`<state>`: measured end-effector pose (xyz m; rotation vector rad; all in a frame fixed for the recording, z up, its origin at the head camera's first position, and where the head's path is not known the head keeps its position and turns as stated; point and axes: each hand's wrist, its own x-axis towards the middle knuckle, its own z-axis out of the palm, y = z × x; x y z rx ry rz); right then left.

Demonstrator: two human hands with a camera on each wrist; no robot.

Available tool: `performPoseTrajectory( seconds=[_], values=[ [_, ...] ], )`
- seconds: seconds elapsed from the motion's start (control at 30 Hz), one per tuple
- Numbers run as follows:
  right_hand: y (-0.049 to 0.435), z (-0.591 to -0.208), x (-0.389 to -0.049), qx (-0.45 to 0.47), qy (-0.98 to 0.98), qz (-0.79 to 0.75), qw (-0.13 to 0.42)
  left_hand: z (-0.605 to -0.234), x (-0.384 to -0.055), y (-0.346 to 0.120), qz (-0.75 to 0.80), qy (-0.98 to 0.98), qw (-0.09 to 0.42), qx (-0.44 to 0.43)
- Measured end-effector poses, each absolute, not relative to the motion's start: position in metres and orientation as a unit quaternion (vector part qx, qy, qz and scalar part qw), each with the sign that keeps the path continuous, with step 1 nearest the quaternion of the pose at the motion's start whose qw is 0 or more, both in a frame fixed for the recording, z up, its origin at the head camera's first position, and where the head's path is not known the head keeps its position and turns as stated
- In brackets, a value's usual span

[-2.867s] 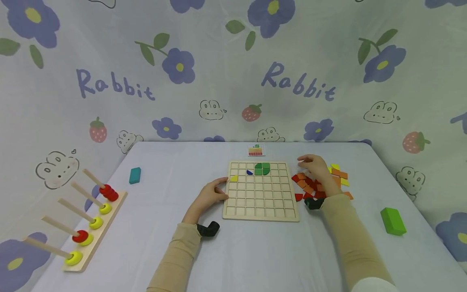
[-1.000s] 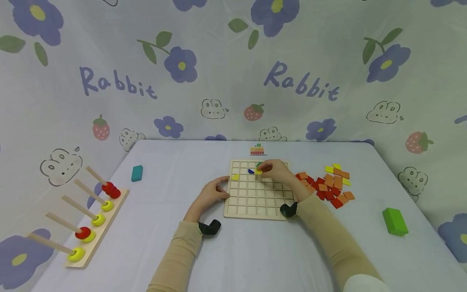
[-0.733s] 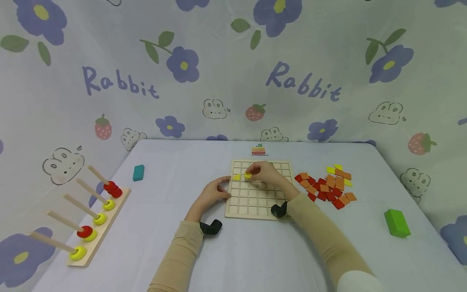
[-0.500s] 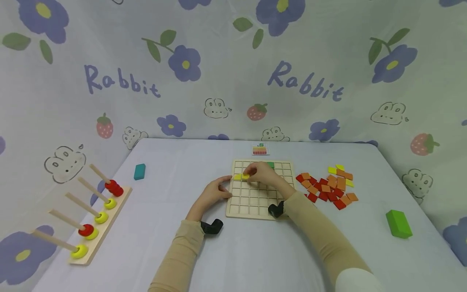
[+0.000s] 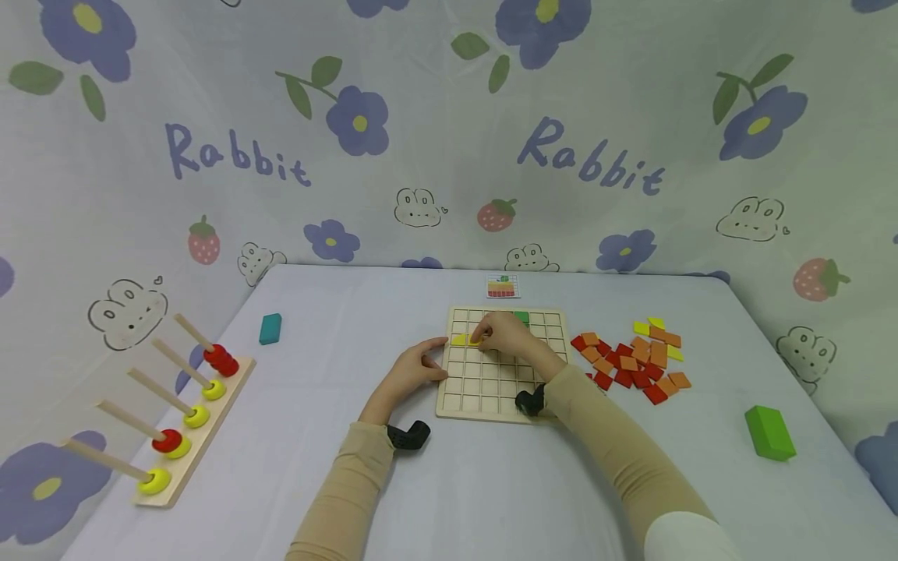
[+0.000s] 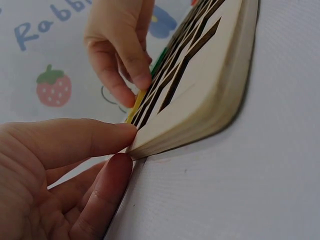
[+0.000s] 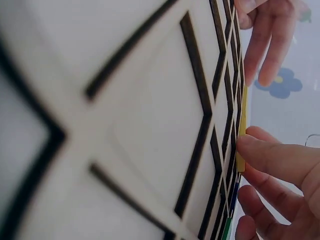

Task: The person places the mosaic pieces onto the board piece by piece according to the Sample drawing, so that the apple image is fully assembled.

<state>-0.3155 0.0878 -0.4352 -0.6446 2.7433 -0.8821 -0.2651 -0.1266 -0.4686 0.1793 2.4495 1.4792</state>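
Note:
A wooden grid board (image 5: 480, 387) lies flat on the table. My left hand (image 5: 409, 374) touches its left edge, index finger and thumb apart in the head view. Over the board's upper left, my right hand (image 5: 507, 333) pinches a yellow tile (image 7: 241, 154) low against the grid. One yellow tile (image 5: 459, 340) lies just left of it in the same row. A green tile (image 5: 521, 317) shows behind the right hand, and a sliver of a blue piece (image 7: 235, 194) shows in the right wrist view. The right hand hides the other green pieces in the head view.
Red and orange tiles (image 5: 641, 379) lie loosely right of the board, a few yellow tiles (image 5: 641, 328) behind them. A pattern card (image 5: 503, 286) lies beyond the board. A bead stacker (image 5: 206, 436) and teal block (image 5: 270, 329) are at left, a green block (image 5: 770, 432) at right.
My right hand has moved from the loose tiles leftward across the board with a yellow tile, lowering it beside the other yellow one. The left hand has stayed at the board's edge.

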Motion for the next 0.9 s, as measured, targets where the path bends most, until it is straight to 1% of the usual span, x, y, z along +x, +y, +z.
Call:
performPoseTrajectory(
  seconds=[0.33,0.47,0.7,0.9],
  values=[
    [0.087,-0.436,-0.315,-0.234,0.927,-0.279,0.086,-0.468,-0.265,-0.127,0.513,0.845,0.137,0.062],
    [0.089,-0.436,-0.315,-0.23,0.924,-0.292,0.093,-0.468,-0.265,-0.126,0.513,0.845,0.139,0.062],
    [0.11,-0.435,-0.314,-0.164,0.888,-0.41,0.126,-0.468,-0.264,-0.124,0.508,0.848,0.14,0.059],
    [0.137,-0.433,-0.313,-0.131,0.882,-0.438,0.11,-0.468,-0.264,-0.126,0.508,0.848,0.138,0.059]
  ],
)
